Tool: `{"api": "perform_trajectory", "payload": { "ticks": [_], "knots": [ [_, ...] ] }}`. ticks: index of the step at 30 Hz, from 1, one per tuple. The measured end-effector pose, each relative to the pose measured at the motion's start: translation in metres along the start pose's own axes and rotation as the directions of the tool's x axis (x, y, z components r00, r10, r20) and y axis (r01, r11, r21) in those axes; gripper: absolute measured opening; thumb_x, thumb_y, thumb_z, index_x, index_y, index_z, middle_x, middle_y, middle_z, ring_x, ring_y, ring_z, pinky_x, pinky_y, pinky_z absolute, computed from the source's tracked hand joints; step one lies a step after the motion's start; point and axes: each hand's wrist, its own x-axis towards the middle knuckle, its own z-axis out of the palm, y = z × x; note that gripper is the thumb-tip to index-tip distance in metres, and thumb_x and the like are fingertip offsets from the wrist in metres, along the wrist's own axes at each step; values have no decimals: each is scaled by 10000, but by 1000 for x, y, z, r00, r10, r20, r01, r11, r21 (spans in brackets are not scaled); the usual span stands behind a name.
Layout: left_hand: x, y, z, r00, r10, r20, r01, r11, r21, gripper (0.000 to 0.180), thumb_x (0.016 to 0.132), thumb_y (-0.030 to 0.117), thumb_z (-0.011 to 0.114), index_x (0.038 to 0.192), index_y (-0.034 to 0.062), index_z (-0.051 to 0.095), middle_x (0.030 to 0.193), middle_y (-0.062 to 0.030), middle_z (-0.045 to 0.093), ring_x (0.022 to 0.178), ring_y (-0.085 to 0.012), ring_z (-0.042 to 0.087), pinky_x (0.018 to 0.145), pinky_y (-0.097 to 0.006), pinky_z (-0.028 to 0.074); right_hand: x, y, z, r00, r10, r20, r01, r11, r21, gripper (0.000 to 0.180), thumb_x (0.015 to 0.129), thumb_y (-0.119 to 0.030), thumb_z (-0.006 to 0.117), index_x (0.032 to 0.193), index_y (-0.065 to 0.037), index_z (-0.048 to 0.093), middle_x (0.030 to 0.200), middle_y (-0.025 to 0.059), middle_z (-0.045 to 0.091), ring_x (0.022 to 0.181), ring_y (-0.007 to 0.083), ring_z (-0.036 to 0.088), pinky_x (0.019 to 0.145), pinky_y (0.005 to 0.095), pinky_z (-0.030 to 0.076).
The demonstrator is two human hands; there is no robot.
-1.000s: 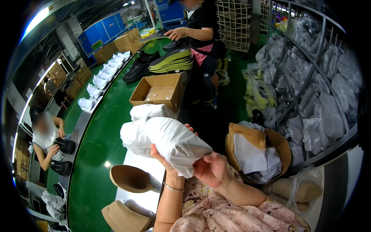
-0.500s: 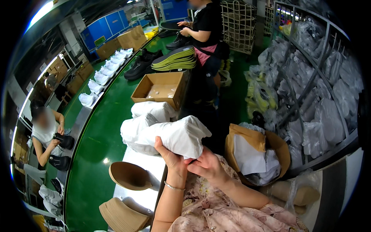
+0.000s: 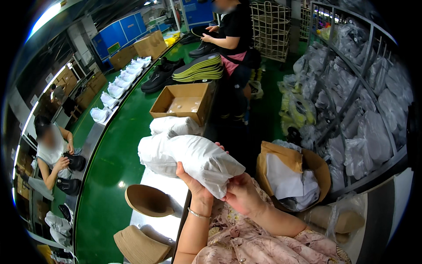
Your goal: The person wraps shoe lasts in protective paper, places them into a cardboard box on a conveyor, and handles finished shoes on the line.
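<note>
Both hands hold a bulky bundle wrapped in white paper (image 3: 200, 159) above the near end of the white work surface (image 3: 163, 219). My left hand (image 3: 193, 182) grips it from underneath, fingers curled up around its near side. My right hand (image 3: 241, 193) pinches the paper at the bundle's right tip. Two more white wrapped bundles (image 3: 173, 126) lie just behind it. Two brown curved shoe pieces (image 3: 147, 200) lie on the surface to the left of my left forearm.
An open cardboard box (image 3: 183, 102) sits beyond the bundles, a stack of insoles (image 3: 198, 68) behind it. A brown basket with white paper (image 3: 292, 176) stands to my right. A green conveyor (image 3: 112, 154) runs along the left with seated workers. A standing person (image 3: 233, 39) works ahead. Racks of bagged goods (image 3: 365, 101) line the right.
The bundle has been turned and drawn closer. My right hand has slid from its lower side to the right tip, and my left hand has shifted further underneath.
</note>
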Motion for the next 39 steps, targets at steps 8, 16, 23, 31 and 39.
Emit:
{"api": "perform_trajectory", "payload": {
  "ticks": [8,16,23,31,39],
  "knots": [
    [0,4,-2,994,-2,110,-4,998,55,963,664,680,487,1279,-47,339,1207,-229,472,1083,-343,497,975,-463,377,2,-1,10,987,163,-8,-155,951,269,489,794,5,602,1241,-72,417,1182,61,509,1097,178,492,937,373,422],
    [3,10,-9,991,45,126,-53,997,60,975,654,683,500,1280,-47,334,1207,-227,473,1091,-333,493,985,-453,371,-3,-6,11,951,229,-206,-221,973,63,108,852,-48,550,945,-1,580,844,110,621,724,177,581,709,342,477],
    [-6,23,-8,988,131,84,-149,954,260,954,631,630,529,1254,-69,344,1180,-218,491,1071,-329,513,961,-441,400,-15,-25,6,949,230,-216,-213,972,97,514,894,-412,445,1187,10,443,1165,134,530,1070,264,497,914,428,395],
    [-5,18,-5,977,-59,206,-17,937,349,972,541,578,635,1227,-62,383,1172,-202,505,1069,-305,525,950,-414,415,-5,-21,17,897,338,-286,-254,922,292,376,926,-350,396,1184,-98,501,1191,34,544,1101,190,510,958,373,378],
    [-10,2,-40,996,-12,-92,47,920,388,954,609,646,639,1238,-29,397,1169,-160,523,1061,-281,529,948,-398,409,-8,-4,-35,907,108,-408,-123,992,-12,355,919,-340,455,1159,-83,502,1133,43,563,1059,188,530,944,339,388]
  ]
}}
